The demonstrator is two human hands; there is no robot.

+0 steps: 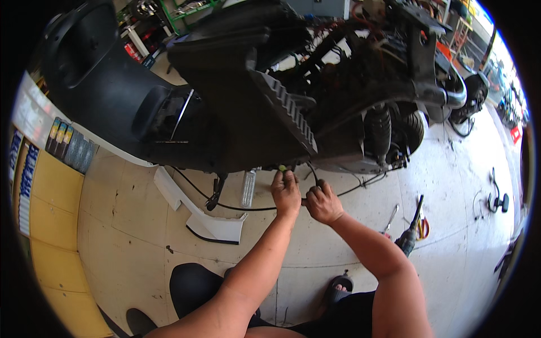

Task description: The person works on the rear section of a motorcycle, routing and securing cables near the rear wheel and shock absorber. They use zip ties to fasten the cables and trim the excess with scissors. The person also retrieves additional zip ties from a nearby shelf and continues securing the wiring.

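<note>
A partly stripped motor scooter with a black body panel (228, 114) fills the upper middle. At the panel's lower edge, my left hand (287, 190) pinches a small yellow-green piece (282, 168), whose kind is too small to tell. Close beside it on the right, my right hand (323, 200) grips a black cable (313, 172) that comes down from under the scooter. Another length of black cable (241, 208) loops over the floor behind my hands. The fingertips partly hide what they hold.
A white body panel (215, 228) lies on the tiled floor at left of centre. To the right are a power tool (408, 238), red-and-yellow-handled scissors (422, 228) and a screwdriver (393, 215). Yellow cabinets (55, 228) line the left side. The rear wheel (412, 126) stands at upper right.
</note>
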